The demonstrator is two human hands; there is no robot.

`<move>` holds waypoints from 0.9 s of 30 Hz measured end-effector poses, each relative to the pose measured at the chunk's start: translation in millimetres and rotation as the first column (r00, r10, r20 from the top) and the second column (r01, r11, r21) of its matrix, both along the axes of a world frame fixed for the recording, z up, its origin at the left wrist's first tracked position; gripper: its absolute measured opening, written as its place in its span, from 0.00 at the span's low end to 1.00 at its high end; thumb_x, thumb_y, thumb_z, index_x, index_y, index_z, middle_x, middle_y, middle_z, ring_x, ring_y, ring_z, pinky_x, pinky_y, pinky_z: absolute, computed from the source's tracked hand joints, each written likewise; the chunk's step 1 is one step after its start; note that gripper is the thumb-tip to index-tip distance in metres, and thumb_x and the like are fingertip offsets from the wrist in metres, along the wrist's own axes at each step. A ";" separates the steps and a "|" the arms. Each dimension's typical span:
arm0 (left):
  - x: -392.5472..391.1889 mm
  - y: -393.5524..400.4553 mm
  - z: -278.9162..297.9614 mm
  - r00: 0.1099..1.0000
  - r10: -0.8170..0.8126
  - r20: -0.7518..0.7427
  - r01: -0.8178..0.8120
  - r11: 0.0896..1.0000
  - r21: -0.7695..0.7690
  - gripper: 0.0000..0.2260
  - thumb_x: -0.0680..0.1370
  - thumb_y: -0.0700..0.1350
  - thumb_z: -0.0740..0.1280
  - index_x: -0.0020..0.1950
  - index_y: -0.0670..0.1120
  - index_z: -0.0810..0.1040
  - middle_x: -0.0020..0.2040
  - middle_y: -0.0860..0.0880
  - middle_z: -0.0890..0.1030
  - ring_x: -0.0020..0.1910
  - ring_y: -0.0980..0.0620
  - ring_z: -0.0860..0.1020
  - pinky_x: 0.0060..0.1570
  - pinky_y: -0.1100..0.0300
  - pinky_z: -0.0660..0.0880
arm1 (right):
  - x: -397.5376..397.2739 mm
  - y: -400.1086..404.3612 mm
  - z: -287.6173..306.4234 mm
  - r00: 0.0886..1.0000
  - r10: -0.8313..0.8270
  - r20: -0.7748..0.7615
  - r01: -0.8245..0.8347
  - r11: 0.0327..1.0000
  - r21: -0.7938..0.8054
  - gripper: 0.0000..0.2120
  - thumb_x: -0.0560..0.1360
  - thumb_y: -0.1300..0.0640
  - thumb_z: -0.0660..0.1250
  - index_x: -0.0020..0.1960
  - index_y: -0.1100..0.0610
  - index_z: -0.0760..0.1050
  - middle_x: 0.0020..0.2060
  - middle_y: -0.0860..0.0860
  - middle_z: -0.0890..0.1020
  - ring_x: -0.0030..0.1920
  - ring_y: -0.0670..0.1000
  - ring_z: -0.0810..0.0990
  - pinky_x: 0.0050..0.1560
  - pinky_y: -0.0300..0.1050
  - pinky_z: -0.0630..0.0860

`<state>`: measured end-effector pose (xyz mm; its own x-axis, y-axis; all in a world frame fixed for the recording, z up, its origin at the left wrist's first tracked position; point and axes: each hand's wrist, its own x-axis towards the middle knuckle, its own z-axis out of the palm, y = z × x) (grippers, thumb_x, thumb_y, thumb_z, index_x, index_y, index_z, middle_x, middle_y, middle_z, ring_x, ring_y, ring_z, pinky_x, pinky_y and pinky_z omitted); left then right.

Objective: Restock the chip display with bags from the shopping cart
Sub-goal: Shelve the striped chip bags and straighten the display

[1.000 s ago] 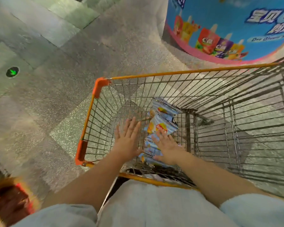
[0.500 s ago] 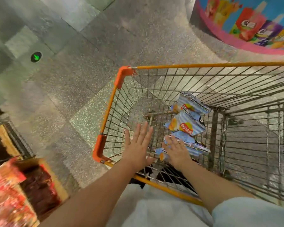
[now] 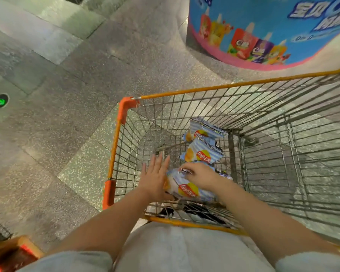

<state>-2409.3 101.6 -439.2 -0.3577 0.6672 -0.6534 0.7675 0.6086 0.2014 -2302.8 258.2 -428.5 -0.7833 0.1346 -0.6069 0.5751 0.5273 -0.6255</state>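
An orange-rimmed wire shopping cart (image 3: 185,92) stands in front of me with light-blue striped chip bags inside. My right hand (image 3: 199,176) grips the top edge of the nearest chip bag (image 3: 186,190), which is lifted off the cart floor. My left hand (image 3: 155,177) lies flat with straight fingers against that bag's left side. Two more chip bags, one (image 3: 201,155) in the middle and one (image 3: 205,130) further back, lie in the cart beyond my hands.
A blue and pink round ice-pop display (image 3: 263,30) stands beyond the cart at upper right. A wooden crate with red packs (image 3: 14,252) sits at lower left. Grey speckled floor spreads to the left, with a green arrow marker (image 3: 0,101).
My right hand has closed on the nearest bag and raised it off the pile. My left hand has come against the bag's side. The view has shifted.
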 end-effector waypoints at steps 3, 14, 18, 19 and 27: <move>-13.2 9.5 12.3 0.997 -0.070 0.034 0.067 0.995 0.069 0.59 0.65 0.66 0.73 0.68 0.53 0.24 0.76 0.48 0.30 0.75 0.44 0.32 0.73 0.42 0.36 | -8.6 14.1 48.0 0.997 -0.067 -0.031 0.065 0.997 -0.052 0.18 0.80 0.57 0.61 0.69 0.51 0.69 0.66 0.48 0.73 0.62 0.46 0.72 0.53 0.36 0.67; -19.6 26.3 62.3 0.950 0.072 0.304 -0.193 0.901 0.389 0.54 0.68 0.58 0.76 0.76 0.58 0.35 0.64 0.55 0.73 0.60 0.52 0.76 0.50 0.64 0.69 | -17.0 42.3 107.7 0.880 -0.418 -0.227 0.407 0.908 -0.096 0.24 0.77 0.53 0.66 0.72 0.47 0.66 0.69 0.49 0.70 0.64 0.48 0.70 0.62 0.41 0.68; -15.8 33.0 61.0 0.717 0.282 0.637 -0.609 0.698 0.377 0.51 0.71 0.41 0.76 0.78 0.54 0.40 0.62 0.59 0.72 0.53 0.70 0.75 0.48 0.74 0.71 | -7.5 43.5 96.2 0.695 -0.548 -0.466 0.613 0.790 -0.013 0.24 0.79 0.53 0.63 0.73 0.50 0.63 0.73 0.50 0.62 0.74 0.50 0.58 0.69 0.41 0.57; -16.7 34.8 56.7 0.674 0.309 0.671 -0.671 0.635 0.382 0.49 0.71 0.38 0.75 0.78 0.53 0.42 0.63 0.57 0.73 0.53 0.72 0.75 0.48 0.74 0.73 | -1.9 42.0 91.6 0.657 -0.576 -0.487 0.658 0.753 -0.004 0.25 0.79 0.52 0.63 0.74 0.49 0.61 0.75 0.51 0.60 0.75 0.50 0.56 0.69 0.39 0.54; -11.4 57.0 64.5 0.392 0.486 0.781 -0.915 0.299 0.273 0.50 0.67 0.41 0.78 0.78 0.52 0.48 0.68 0.48 0.73 0.62 0.51 0.76 0.61 0.48 0.74 | 18.3 13.4 63.0 0.831 -0.487 -0.269 0.445 0.872 -0.202 0.40 0.73 0.40 0.65 0.70 0.29 0.39 0.77 0.42 0.44 0.77 0.49 0.48 0.74 0.58 0.56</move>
